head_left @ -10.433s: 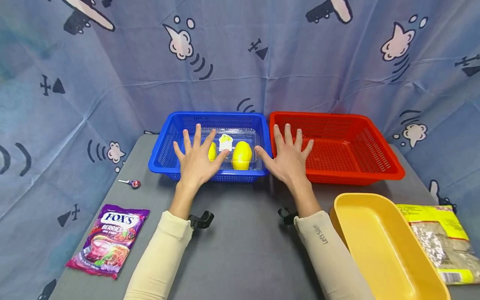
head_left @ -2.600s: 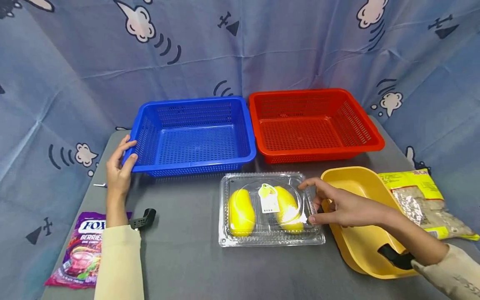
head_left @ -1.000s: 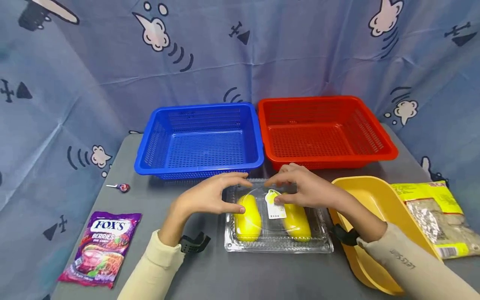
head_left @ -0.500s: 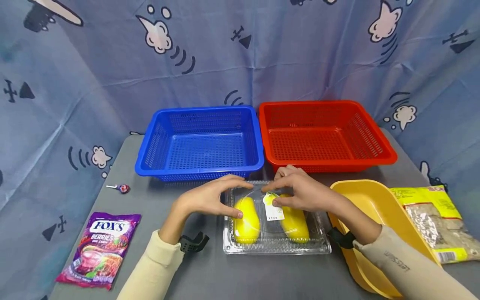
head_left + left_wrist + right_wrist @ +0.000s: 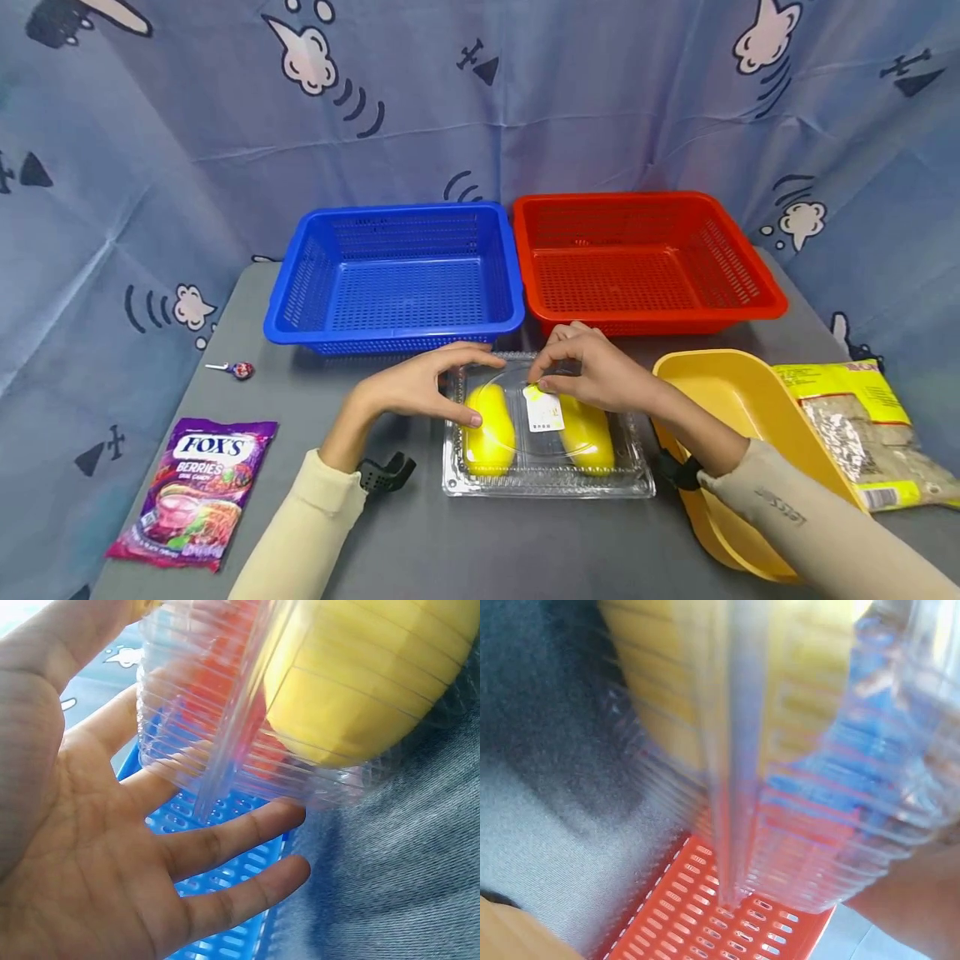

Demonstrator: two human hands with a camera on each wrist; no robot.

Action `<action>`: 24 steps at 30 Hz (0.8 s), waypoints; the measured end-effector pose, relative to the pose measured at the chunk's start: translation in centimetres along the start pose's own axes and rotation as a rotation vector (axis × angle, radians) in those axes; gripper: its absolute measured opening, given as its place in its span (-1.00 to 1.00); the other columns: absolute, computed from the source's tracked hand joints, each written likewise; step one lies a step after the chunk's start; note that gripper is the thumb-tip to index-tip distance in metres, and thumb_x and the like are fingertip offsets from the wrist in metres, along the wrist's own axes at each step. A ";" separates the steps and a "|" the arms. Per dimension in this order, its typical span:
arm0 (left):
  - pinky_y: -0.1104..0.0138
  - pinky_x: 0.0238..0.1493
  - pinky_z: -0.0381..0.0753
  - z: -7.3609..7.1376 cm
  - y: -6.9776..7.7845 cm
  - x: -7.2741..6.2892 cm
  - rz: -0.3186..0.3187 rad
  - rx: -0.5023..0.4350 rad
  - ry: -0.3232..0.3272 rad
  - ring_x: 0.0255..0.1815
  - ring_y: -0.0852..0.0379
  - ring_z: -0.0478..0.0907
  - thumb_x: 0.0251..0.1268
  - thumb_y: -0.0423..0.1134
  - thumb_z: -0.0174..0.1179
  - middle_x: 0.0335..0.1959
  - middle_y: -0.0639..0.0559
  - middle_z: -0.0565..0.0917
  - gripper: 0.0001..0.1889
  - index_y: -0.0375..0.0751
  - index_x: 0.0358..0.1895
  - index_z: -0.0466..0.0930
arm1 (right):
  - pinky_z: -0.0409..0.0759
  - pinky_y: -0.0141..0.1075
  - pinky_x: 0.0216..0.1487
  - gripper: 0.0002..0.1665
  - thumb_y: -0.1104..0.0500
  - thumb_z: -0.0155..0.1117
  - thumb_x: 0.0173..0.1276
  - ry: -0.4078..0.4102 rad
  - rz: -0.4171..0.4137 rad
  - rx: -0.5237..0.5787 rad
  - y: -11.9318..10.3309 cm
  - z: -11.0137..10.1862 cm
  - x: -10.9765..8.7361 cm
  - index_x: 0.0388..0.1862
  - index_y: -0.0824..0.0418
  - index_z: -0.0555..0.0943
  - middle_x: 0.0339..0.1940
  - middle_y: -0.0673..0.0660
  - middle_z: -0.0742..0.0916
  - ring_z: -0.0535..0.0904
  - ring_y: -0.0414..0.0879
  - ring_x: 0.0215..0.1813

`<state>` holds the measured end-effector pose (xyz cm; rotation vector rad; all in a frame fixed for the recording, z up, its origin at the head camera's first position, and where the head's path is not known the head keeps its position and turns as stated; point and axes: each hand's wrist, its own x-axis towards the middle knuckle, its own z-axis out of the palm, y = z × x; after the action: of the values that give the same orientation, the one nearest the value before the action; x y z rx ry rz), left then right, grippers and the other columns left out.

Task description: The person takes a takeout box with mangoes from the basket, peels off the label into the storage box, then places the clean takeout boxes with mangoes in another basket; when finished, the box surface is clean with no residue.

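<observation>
A clear plastic clamshell box lies on the grey table, with two yellow mangoes inside, a left mango and a right mango. On its lid is a white label with a yellow top. My right hand pinches the label's top edge between thumb and index finger. My left hand rests at the box's far left corner, thumb on the lid. In the left wrist view its fingers reach out fairly straight beside the ribbed wall. The right wrist view is blurred, with the right fingertips hidden.
Behind the box stand a blue basket and a red basket. A yellow tub sits at the right beside a yellow-and-clear bag. At the left lie a lollipop and a purple candy bag.
The box has come out of the blue basket onto the table. Both hands have moved onto it, and my right fingertips have closed on the label's top.
</observation>
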<state>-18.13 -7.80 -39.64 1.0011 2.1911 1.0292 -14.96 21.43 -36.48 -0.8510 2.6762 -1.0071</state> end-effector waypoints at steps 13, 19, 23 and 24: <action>0.07 0.16 0.48 0.2 0.0 0.4 0.016 -0.049 0.009 0.48 -0.02 0.28 0.11 -0.01 0.48 0.61 -0.06 0.23 -0.23 0.14 0.45 0.44 | 0.33 -0.09 0.12 -0.86 0.21 0.48 0.28 -0.077 -0.029 0.173 0.5 -1.1 -0.4 -0.30 -0.06 0.74 -0.28 -0.12 0.68 0.46 -0.04 0.00; 0.04 0.32 0.43 0.2 0.0 0.4 0.022 -0.049 0.014 0.51 0.02 0.27 0.07 -0.04 0.51 0.57 0.01 0.30 -0.23 0.10 0.44 0.46 | 0.43 0.05 0.22 -0.87 0.20 0.43 0.33 -0.111 -0.033 0.273 1.0 -1.6 -1.2 -0.28 -0.07 0.72 -0.13 0.00 0.69 0.48 -0.11 0.11; 0.05 0.36 0.42 0.3 0.2 0.3 0.017 -0.056 0.015 0.47 0.02 0.31 0.06 -0.04 0.49 0.55 0.06 0.32 -0.23 0.10 0.43 0.45 | 0.48 0.01 0.28 -0.90 0.23 0.37 0.38 -0.117 -0.025 0.348 1.0 -2.1 -2.1 -0.26 0.00 0.70 -0.04 0.17 0.68 0.51 -0.09 0.17; 0.06 0.32 0.45 0.3 0.3 0.3 0.013 -0.059 0.016 0.44 0.02 0.32 0.06 -0.04 0.49 0.55 0.06 0.32 -0.23 0.11 0.43 0.45 | 0.51 -0.07 0.27 -0.90 0.25 0.35 0.39 -0.110 -0.025 0.374 1.0 -2.4 -2.3 -0.25 0.03 0.69 -0.03 0.21 0.67 0.51 -0.09 0.17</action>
<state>-17.98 -7.28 -39.64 0.9851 2.1569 1.1041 -14.28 24.68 -35.46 -0.8328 2.2861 -1.3646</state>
